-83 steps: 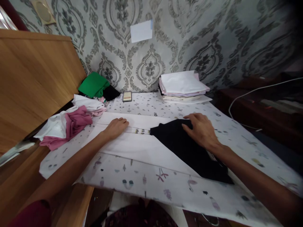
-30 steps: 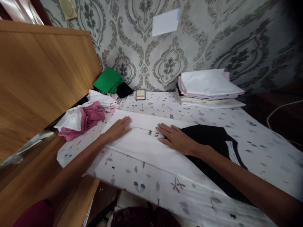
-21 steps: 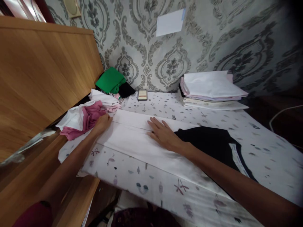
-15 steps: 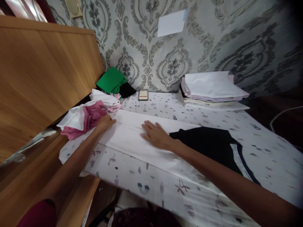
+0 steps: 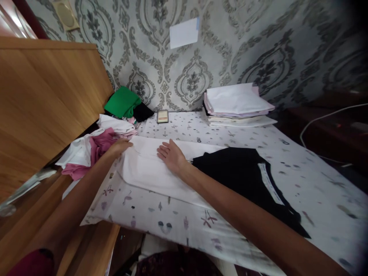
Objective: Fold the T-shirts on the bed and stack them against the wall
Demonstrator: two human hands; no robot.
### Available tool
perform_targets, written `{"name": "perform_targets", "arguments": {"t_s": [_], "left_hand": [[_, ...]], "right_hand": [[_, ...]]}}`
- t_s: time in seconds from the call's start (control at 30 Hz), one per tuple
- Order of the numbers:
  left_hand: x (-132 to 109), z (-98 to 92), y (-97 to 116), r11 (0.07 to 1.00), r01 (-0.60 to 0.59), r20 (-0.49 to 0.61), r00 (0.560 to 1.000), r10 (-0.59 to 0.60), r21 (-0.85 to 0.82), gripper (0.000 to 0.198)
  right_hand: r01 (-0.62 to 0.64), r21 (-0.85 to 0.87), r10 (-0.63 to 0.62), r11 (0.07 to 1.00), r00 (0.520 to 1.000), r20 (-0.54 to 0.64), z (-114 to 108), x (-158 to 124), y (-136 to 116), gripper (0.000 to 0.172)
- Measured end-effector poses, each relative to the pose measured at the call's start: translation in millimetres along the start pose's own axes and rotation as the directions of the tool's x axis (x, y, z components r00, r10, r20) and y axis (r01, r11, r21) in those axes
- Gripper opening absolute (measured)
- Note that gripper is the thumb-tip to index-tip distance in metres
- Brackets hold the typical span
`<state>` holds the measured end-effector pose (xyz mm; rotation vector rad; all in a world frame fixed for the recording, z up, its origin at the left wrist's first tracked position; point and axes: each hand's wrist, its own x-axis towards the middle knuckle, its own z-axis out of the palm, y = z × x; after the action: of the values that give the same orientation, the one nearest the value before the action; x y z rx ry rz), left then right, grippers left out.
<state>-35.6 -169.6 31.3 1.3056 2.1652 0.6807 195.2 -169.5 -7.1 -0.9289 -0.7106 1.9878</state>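
Observation:
A long folded white cloth (image 5: 146, 168) lies across the bed sheet in front of me. Its right end meets a black garment (image 5: 230, 168) with a white printed strip along one edge; I cannot tell whether both are one piece. My left hand (image 5: 123, 146) is closed on the far left corner of the white cloth, its fingertips partly hidden. Above the middle of the white cloth, my right hand (image 5: 171, 156) is turned on its side, fingers stretched out, with nothing in it.
On the left are crumpled pink and white clothes (image 5: 100, 147) and a folded green cloth (image 5: 123, 101) beside a wooden cabinet (image 5: 48, 96). A stack of folded fabrics (image 5: 237, 101) stands by the wall at the back right. A small square box (image 5: 162, 116) lies near the wall.
My right hand has turned from lying flat on the white cloth to its side. The cloth's left end now looks raised and rounded at my left hand. The view has shifted right.

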Motion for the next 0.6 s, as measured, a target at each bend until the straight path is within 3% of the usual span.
{"name": "perform_targets", "arguments": {"t_s": [0.1,0.2,0.33,0.4,0.5,0.6], "left_hand": [[-10,12.3,32,0.993,-0.057,0.034,0.998,0.060,-0.099,0.032],[-29,36.6,71,0.956,-0.115,0.168,0.972,0.164,-0.269,0.033],[-61,61.8,107,0.894,-0.124,0.440,0.836,0.328,-0.431,0.035],[-72,64.8,106,0.879,-0.188,0.443,0.806,0.393,-0.439,0.035],[-80,62.5,82,0.878,-0.339,0.322,0.835,0.447,-0.338,0.039],[-90,61.8,47,0.873,-0.476,0.237,0.841,0.487,-0.104,0.044]], "right_hand": [[-0.040,0.208,0.042,0.977,0.999,-0.005,-7,-5,-6,0.057],[-0.034,0.337,0.043,0.941,0.999,-0.019,-18,-9,-11,0.057],[-0.023,0.432,0.017,0.902,1.000,0.016,-32,-11,-17,0.057],[-0.009,0.414,0.006,0.910,1.000,0.009,-37,-8,-17,0.047],[0.026,0.362,-0.011,0.932,0.999,-0.045,-41,-2,-13,0.021],[0.080,0.346,-0.061,0.935,0.996,-0.067,-42,3,-8,0.041]]}}
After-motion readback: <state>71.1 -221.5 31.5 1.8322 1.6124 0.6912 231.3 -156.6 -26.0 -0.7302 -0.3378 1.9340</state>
